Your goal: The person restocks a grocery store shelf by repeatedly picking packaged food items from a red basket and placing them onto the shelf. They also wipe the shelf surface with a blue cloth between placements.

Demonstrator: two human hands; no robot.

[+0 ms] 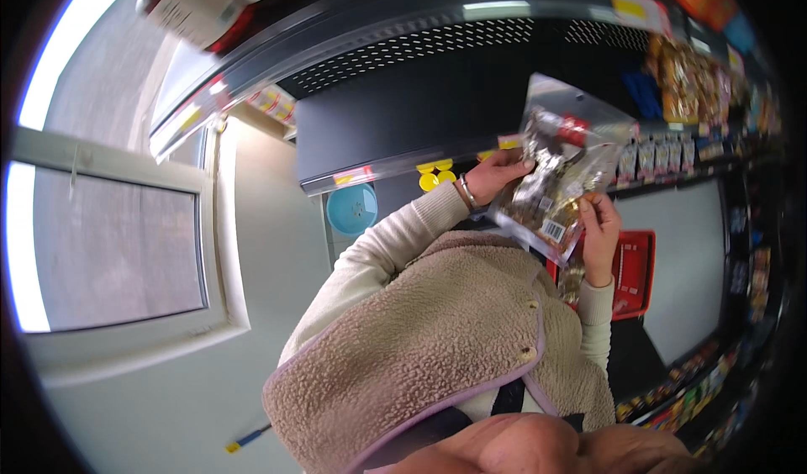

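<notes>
I see both hands up in front of the chest, holding one bag (559,167) between them. Left hand (496,174) has its fingers clenched on the bag's left edge, about mid-height; there's a bracelet (467,192) on that wrist. Right hand (599,226) grips the lower right corner, thumb on the front face.

The bag is clear plastic and flat, tilted with its top leaning right. It has a transparent header with a small hang hole, and below that a red label. The contents are lumpy brown and golden pieces, some shiny; I can't tell what kind. There's a white barcode patch near the bottom edge. The film is glossy and wrinkled.

The bag sits in the air in front of a dark shelf (403,121), not touching it. A red basket (632,272) is behind the right wrist. More packaged goods (681,75) are on racks to the right. A blue round thing (351,209) and yellow discs (435,174) sit under the shelf edge. Cream sleeves and a fleece vest (445,339) fill the lower frame.
</notes>
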